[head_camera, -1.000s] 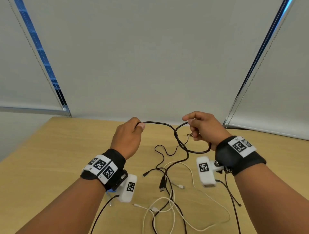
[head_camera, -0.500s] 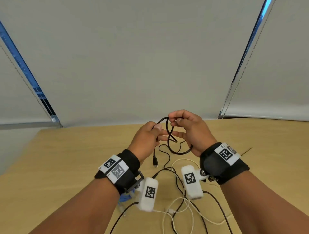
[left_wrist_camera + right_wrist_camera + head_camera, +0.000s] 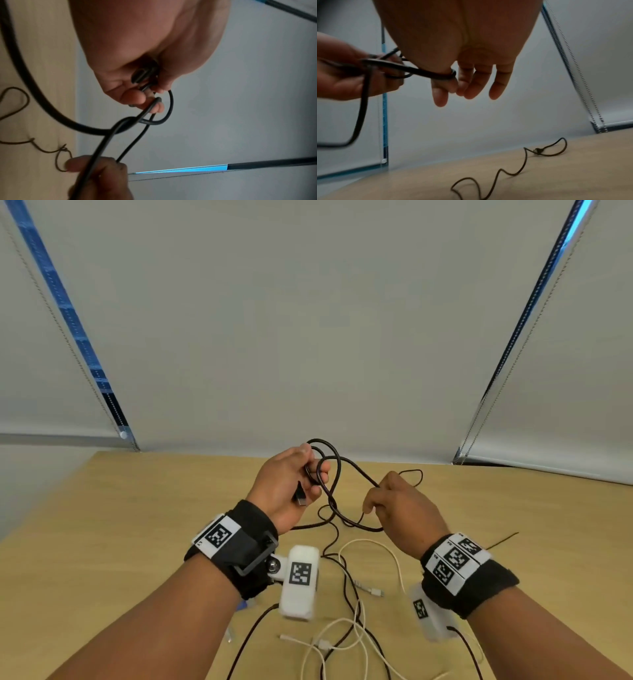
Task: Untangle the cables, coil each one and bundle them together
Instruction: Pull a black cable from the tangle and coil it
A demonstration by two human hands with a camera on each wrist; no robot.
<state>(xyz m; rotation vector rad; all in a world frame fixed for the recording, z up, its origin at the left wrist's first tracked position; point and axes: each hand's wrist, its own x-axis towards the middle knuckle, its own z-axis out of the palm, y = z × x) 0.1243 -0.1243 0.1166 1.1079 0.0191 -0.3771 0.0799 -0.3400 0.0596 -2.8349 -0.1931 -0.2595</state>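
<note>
A black cable (image 3: 358, 470) is lifted over the wooden table (image 3: 137, 525). My left hand (image 3: 313, 477) grips a couple of small loops of it, and its USB plug (image 3: 300, 498) hangs below the palm. My right hand (image 3: 376, 491) pinches the same cable a short way to the right. In the left wrist view the left fingers (image 3: 147, 97) curl round the loops, and the cable (image 3: 102, 146) runs down to the right hand (image 3: 96, 173). The right wrist view shows thumb and forefinger (image 3: 453, 81) pinching the cable (image 3: 423, 71). The other fingers hang loose.
White cables (image 3: 397, 563) lie tangled with more black cable on the table below my wrists. A thin dark cable (image 3: 524, 161) snakes over the table beyond the right hand. Grey window blinds (image 3: 308, 337) stand behind the far edge.
Half a second ago both hands met at the loop. Since then the right hand has drawn away to the right and down along the cable, while the left keeps the loops.
</note>
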